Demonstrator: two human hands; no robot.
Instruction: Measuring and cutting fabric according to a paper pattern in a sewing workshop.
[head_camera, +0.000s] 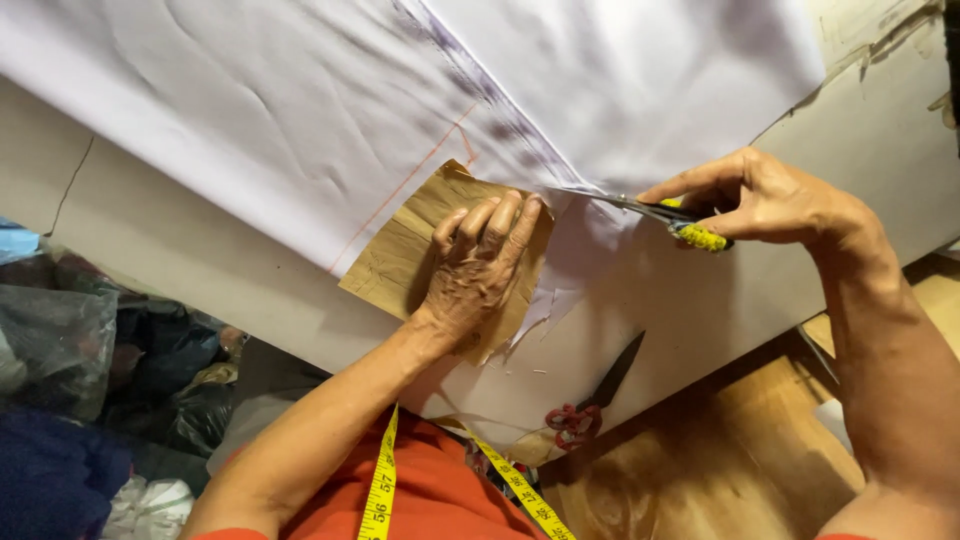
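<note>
Mid-cut — right hand (770, 200) gripping yellow-handled scissors (660, 213), left hand (480, 265) pressed flat, open, on brown paper pattern (400, 250) over white fabric (300, 110); probably calls for following the pattern edge.

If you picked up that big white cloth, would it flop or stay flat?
Probably flop: the white cloth already wrinkles and drapes over the table edge. It looks thin and light. It may slide too, since the left hand presses a brown paper pattern onto it.
</note>
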